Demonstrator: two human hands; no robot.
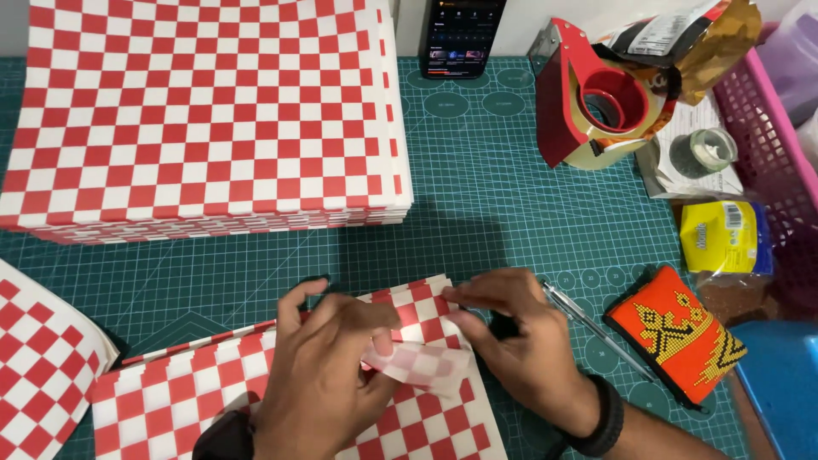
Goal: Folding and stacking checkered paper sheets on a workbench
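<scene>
A red-and-white checkered paper sheet [170, 400] lies on the green cutting mat [511, 204] at the bottom of the head view. My left hand [319, 375] presses on its top right part, fingers pinching a folded-over flap [422, 365] that shows the pale underside. My right hand [520, 336] holds the sheet's upper right corner down, fingertips on the folded edge near the sheet's top. Both hands touch the same sheet and nearly meet.
A thick stack of checkered sheets [204, 111] fills the upper left. Another sheet [38, 358] lies at the far left. A phone [464, 34], red tape dispenser [596, 102], pen [588, 324], orange beaded pouch [677, 336], yellow packet [724, 234] and pink basket [771, 145] lie right.
</scene>
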